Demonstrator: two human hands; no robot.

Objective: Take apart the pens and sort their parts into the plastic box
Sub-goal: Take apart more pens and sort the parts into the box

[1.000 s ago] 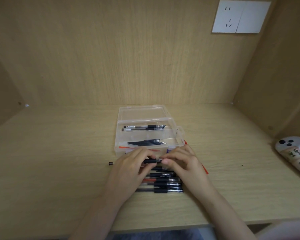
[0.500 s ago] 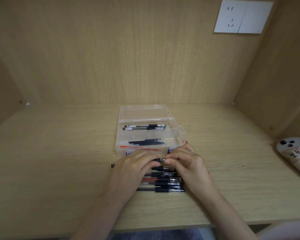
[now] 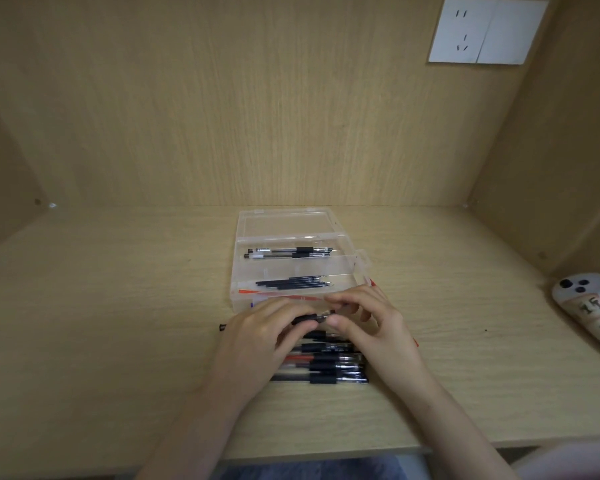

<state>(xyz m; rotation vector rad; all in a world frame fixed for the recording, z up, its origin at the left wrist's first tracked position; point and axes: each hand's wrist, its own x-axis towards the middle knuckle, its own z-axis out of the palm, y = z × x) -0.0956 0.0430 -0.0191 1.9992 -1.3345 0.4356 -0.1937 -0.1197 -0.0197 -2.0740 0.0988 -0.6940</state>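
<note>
Two pen barrels (image 3: 289,253) and several refills (image 3: 294,283) lie in the plastic box (image 3: 355,261), the left hand (image 3: 257,341) grips a pen (image 3: 305,318) whose tip the right hand (image 3: 373,327) pinches, and a pile of whole pens (image 3: 329,363) is left.

Handwritten "DS" on taped white controller (image 3: 589,315); print on pens (image 3: 329,367) too small
</note>
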